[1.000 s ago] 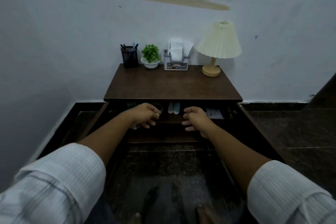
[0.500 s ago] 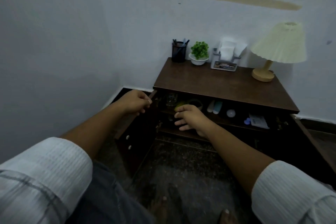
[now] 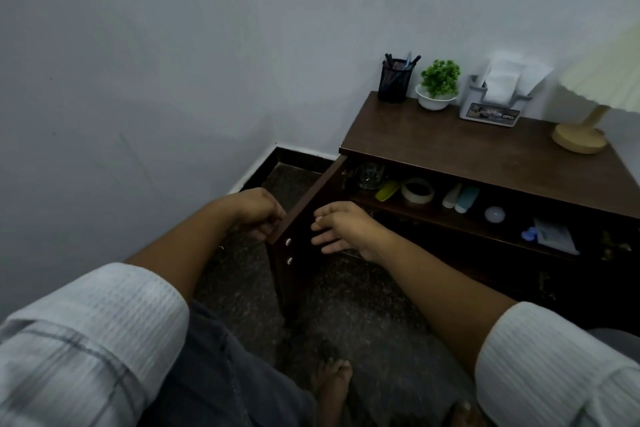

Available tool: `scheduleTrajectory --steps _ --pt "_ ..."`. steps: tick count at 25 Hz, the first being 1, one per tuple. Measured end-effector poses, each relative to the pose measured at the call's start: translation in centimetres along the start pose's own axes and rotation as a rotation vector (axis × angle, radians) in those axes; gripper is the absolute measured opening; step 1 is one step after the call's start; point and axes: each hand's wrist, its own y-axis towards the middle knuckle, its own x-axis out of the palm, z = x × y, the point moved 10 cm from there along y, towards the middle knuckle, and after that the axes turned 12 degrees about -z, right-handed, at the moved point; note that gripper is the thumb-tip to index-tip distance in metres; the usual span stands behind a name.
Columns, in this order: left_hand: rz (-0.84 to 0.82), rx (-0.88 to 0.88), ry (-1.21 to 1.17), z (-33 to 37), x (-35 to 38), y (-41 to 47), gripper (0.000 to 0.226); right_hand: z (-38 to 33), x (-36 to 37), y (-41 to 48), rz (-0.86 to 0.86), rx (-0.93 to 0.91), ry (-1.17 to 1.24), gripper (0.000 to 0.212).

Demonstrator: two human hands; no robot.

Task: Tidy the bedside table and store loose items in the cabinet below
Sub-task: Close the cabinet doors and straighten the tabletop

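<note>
The left hand (image 3: 254,213) is gripping the cabinet door (image 3: 304,196), fingers curled; the right hand (image 3: 346,229) is hovering beside it, fingers spread.

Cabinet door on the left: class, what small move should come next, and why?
Probably swing the left door shut: the left hand grips its top edge, the right hand hovers open beside it, and loose items already lie on the shelf.

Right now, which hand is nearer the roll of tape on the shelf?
Right. The right hand hovers below-left of the tape roll; the left hand grips the cabinet door by its edge, farther away.
</note>
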Motion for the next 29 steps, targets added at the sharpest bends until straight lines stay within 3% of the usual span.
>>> scheduleTrajectory --steps 6,10,15,19,24,29 --pt "-0.186 -0.006 -0.062 1.5 3.2 0.1 0.028 1.1 -1.1 -0.6 0.027 0.048 -0.017 0.021" --pt "-0.35 0.024 -0.081 4.0 7.9 1.1 0.029 2.4 -5.1 -2.9 0.109 0.112 -0.042 0.022" --pt "-0.44 0.067 -0.068 8.5 13.0 3.2 0.028 3.5 -10.5 -6.5 0.156 0.148 -0.018 0.024" --pt "-0.425 0.146 -0.084 12.5 16.3 5.5 0.029 4.4 -16.0 -9.2 0.36 0.125 -0.009 0.024" --pt "-0.368 0.265 -0.09 17.2 19.2 7.9 0.048 5.9 -22.3 -11.8 0.601 0.048 0.136 0.022" --pt "-0.362 0.288 -0.085 19.7 21.0 9.2 0.053 7.1 -25.5 -13.3 0.62 0.042 0.248 0.035"
